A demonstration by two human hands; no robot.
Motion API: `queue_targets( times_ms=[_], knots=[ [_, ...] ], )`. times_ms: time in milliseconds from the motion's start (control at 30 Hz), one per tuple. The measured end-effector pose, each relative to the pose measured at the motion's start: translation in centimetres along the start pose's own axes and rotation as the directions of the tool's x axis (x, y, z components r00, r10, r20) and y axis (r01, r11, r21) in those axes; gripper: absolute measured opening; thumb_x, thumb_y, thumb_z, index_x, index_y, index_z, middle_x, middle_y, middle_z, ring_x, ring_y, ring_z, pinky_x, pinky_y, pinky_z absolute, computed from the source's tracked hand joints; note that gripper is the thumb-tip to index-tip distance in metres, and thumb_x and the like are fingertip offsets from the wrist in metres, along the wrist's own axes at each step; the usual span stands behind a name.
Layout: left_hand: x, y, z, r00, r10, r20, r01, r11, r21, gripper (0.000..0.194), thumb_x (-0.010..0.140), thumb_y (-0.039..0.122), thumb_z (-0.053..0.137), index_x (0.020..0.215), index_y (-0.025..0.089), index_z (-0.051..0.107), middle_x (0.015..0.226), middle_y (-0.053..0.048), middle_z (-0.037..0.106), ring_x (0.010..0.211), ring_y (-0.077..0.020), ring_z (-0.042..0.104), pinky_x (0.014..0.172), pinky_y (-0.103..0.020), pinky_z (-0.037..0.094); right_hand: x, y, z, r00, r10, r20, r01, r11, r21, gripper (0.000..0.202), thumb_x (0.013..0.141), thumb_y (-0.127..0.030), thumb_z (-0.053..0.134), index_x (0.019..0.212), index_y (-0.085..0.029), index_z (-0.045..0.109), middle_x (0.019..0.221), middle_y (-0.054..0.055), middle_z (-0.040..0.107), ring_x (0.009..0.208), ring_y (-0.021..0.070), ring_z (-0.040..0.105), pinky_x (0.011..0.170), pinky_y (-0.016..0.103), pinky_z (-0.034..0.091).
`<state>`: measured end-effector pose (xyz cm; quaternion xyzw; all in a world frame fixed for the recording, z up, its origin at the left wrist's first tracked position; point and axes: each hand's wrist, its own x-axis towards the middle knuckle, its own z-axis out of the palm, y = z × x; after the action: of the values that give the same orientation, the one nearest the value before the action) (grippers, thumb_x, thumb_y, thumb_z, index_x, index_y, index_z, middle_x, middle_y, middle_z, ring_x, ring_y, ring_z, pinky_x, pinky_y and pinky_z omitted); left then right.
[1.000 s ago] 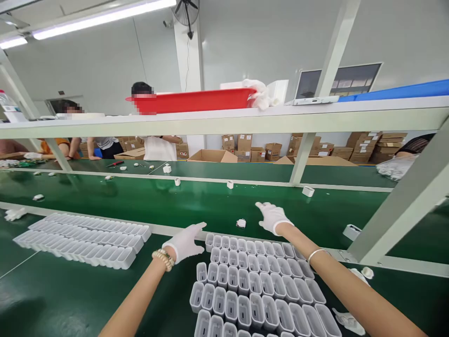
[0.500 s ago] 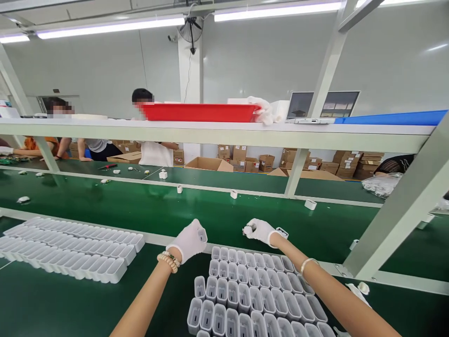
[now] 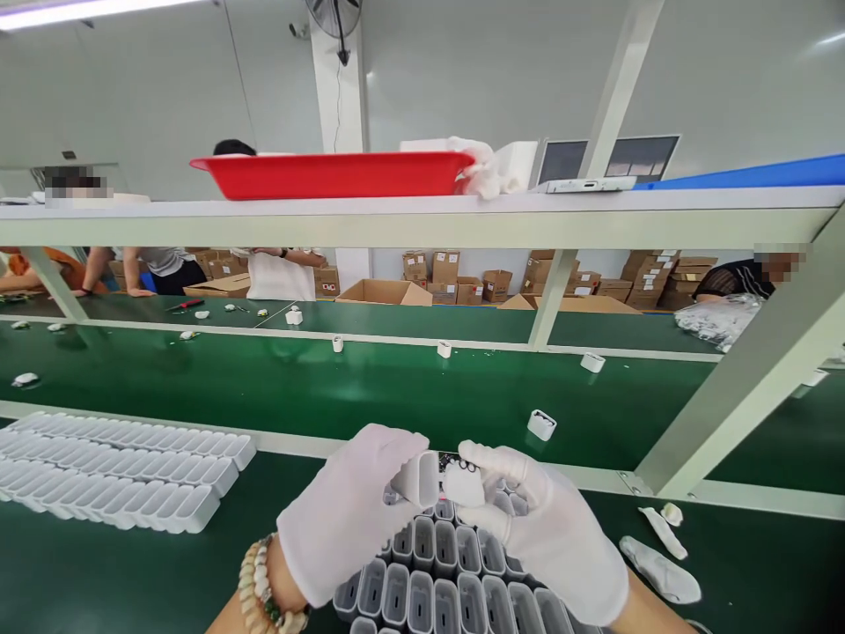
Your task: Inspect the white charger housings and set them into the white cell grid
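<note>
My left hand (image 3: 360, 511), in a white glove, is closed around a white plastic housing (image 3: 421, 480) whose open end faces right. Between the gloved fingers of my right hand (image 3: 541, 519) is a small white part with a circuit board (image 3: 462, 480), close beside the housing's opening. I cannot tell whether the two touch. Below both hands stand rows of white open-topped housings (image 3: 422, 603), each with a dark slot inside; my hands hide some of them.
More white housings (image 3: 125, 467) stand in rows at the left. A green conveyor belt (image 3: 264, 387) carries scattered white units (image 3: 542, 424). Overhead, a shelf (image 3: 396, 227) holds a red tray (image 3: 330, 176). A slanted post (image 3: 732, 370) rises at right, near loose gloves (image 3: 660, 568). Co-workers stand across the line.
Both hands have come back from the belt edge and met above the housing rows, bringing the housing and the circuit board part side by side. The view has tilted down.
</note>
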<state>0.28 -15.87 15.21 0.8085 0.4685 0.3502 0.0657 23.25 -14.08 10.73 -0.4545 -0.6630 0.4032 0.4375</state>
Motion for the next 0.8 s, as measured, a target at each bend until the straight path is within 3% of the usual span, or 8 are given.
queue_targets(
  times_ms=[133,367,533,633,800],
  knots=[
    [0.0,0.3,0.0,0.998,0.060,0.028,-0.061,0.998,0.034,0.049,0.067,-0.002,0.066,0.109,0.023,0.067,0.100,-0.003,0.073,0.091,-0.0208,0.070,0.080,-0.034,0.061,-0.4,-1.3,0.2,1.000,0.025,0.015,-0.025,1.000,-0.004,0.045,0.072,-0.040,0.084,0.115,-0.031,0.078,0.115,0.006,0.078,0.108,0.0349,0.071,0.100,0.055,0.056],
    [0.0,1.0,-0.4,0.997,0.080,-0.001,-0.080,0.996,0.046,0.045,0.066,-0.004,0.060,0.102,0.022,0.068,0.092,0.000,0.071,0.084,-0.0179,0.066,0.076,-0.029,0.057,-0.7,-2.3,0.3,0.996,-0.058,0.061,0.065,0.991,-0.113,0.039,0.076,-0.036,0.076,0.115,-0.032,0.078,0.117,0.006,0.078,0.102,0.0321,0.074,0.095,0.053,0.059],
    [0.5,1.7,-0.6,0.997,0.036,0.075,-0.039,0.998,0.044,0.033,0.064,-0.004,0.054,0.081,0.022,0.066,0.082,0.001,0.069,0.077,-0.0165,0.063,0.070,-0.026,0.053,-1.1,-2.6,0.2,0.997,-0.001,0.079,0.018,0.977,-0.214,0.043,0.074,-0.038,0.075,0.116,-0.033,0.078,0.118,0.004,0.078,0.107,0.0322,0.073,0.100,0.053,0.057],
    [0.7,1.8,-0.6,0.995,0.037,0.089,-0.039,0.999,0.016,0.030,0.063,-0.004,0.053,0.075,0.021,0.064,0.080,0.001,0.068,0.077,-0.0158,0.061,0.069,-0.025,0.050,-1.2,-2.9,0.2,0.996,0.045,0.077,-0.026,0.972,-0.234,0.043,0.074,-0.039,0.073,0.116,-0.035,0.078,0.123,0.003,0.076,0.112,0.0326,0.070,0.102,0.051,0.056],
    [0.7,2.0,-0.7,0.993,0.025,0.113,-0.025,1.000,0.002,0.028,0.061,-0.004,0.052,0.071,0.021,0.060,0.078,0.001,0.068,0.075,-0.0153,0.060,0.068,-0.025,0.048,-1.4,-3.6,0.2,0.994,0.097,0.043,-0.081,0.956,-0.281,0.041,0.075,-0.039,0.070,0.115,-0.035,0.078,0.114,0.002,0.078,0.104,0.0326,0.071,0.097,0.052,0.058]
  ],
)
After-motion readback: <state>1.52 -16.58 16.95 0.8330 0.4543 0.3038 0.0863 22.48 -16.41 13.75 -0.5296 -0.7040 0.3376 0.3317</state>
